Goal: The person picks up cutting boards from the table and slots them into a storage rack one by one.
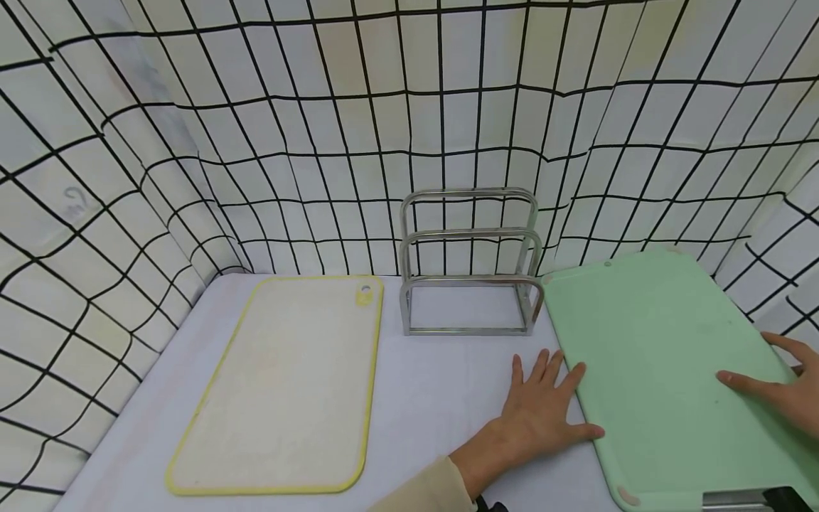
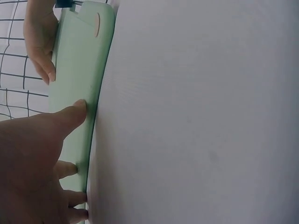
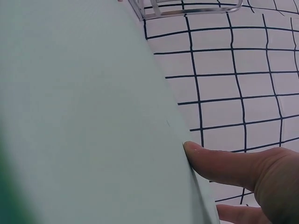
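A pale green cutting board (image 1: 652, 355) lies on the right side of the white surface. My left hand (image 1: 534, 412) is spread beside its left edge, the thumb reaching over the rim and the fingers along the side. In the left wrist view, the thumb of the left hand (image 2: 32, 149) rests on the green rim. At the opposite side is my right hand (image 1: 783, 384), partly cut off by the frame, its thumb and forefinger extended over the board's right part. The right wrist view has a digit of the right hand (image 3: 233, 165) touching the board's edge.
A metal rack (image 1: 473, 331) with several upright loops stands at the back centre, close to the green board's far corner. A white cutting board (image 1: 281, 384) with a yellow rim lies flat at left. Black wire grid (image 1: 441, 153) over white sheeting encloses the back and sides.
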Demonstrator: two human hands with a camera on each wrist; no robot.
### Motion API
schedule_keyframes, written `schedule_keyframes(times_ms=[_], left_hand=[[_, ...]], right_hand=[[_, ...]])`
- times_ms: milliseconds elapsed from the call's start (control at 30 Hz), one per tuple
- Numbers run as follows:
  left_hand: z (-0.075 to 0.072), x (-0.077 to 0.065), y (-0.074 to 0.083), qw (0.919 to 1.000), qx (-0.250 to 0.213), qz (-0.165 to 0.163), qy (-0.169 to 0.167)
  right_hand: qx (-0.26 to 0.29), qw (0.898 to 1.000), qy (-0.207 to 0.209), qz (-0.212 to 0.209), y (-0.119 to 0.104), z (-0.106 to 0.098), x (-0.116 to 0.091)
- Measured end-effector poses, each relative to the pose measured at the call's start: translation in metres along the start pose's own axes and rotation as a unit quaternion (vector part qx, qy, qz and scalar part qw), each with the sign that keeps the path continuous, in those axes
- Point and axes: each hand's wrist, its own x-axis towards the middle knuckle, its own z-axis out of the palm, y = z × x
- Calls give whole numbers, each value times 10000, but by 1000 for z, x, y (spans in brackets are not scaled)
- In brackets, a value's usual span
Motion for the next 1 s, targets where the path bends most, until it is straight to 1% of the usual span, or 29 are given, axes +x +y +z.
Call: schedule_keyframes(times_ms=[133,233,433,633,800,1000], left_hand=[[1,-1,1,10000,22,24,16],[2,-3,1,10000,44,37,2],[6,-3,0,9998,191,60,24],[4,-2,1,9998,201,91,31],[4,-3,2,9997,217,105,79],[1,-4,0,9998,44,135,158]], right_hand=[[11,10000,-1,19,-3,-3,-2],[-5,10000,56,-60,-5,-5,-4],[117,9984,335,-446,-8,-9,-1],[-31,9950,646,-764,-5,-12,5],[-101,9942,684,-825,-7,-16,6],[-75,9930,753,-907,-16,-22,7]])
